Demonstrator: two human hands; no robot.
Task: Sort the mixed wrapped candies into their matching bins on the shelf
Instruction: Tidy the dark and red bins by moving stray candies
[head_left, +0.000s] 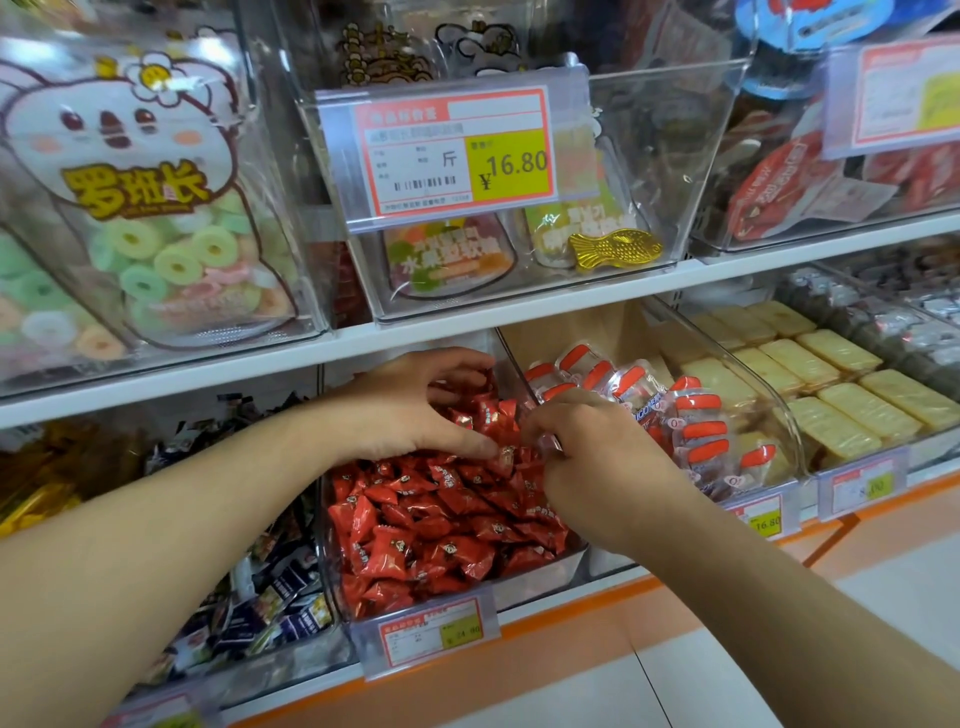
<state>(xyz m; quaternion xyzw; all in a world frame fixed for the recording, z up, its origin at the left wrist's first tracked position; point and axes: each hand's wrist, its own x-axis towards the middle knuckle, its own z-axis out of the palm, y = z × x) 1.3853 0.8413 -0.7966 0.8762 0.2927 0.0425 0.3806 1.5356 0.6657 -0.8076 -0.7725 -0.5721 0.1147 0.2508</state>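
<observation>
Both your hands are in the red-candy bin (332, 525).
Your left hand (410, 410) arches loosely open over the red wrapped candies (447, 525); your right hand (597, 457) pinches a clear-wrapped piece (545, 441) beside the orange-capped packets (696, 421).

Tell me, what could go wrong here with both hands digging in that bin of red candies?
The red candies are heaped high, so the left hand raking through them could push some over the bin's front wall. The right hand works beside the neighbouring orange-striped packets and may knock one across, mixing the bins again.
</observation>
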